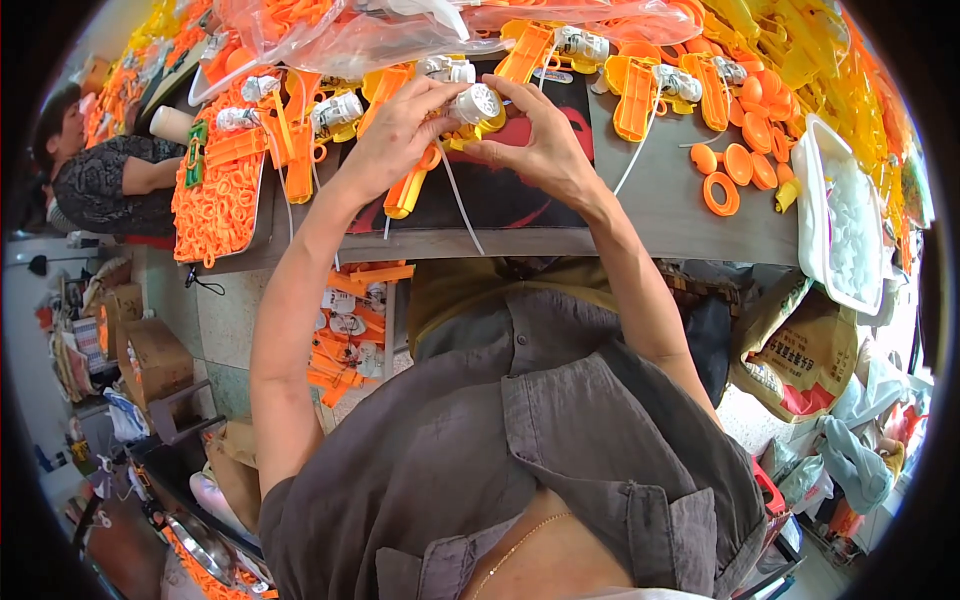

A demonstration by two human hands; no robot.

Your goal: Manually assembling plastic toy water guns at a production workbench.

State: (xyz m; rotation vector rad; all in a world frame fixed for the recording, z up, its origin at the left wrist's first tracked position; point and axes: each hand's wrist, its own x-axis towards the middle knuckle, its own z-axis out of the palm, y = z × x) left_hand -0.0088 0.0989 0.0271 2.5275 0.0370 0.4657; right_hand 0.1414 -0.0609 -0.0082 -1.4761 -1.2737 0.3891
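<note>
Over the dark mat, my left hand pinches an orange-and-yellow toy gun with a white, round, perforated end piece. On the other side, my right hand curves around the same toy, thumb at its yellow lower edge and index finger near the top of the white end. Its handle points down toward me. A thin white strip hangs below it. More toy guns like it lie in a row to both sides, some with white strips trailing off them.
An orange-filled tray of small rings stands at left, a green piece on it. Loose orange discs and rings lie at right, beside a white basket. Plastic bags cover the far side. Another person sits at left.
</note>
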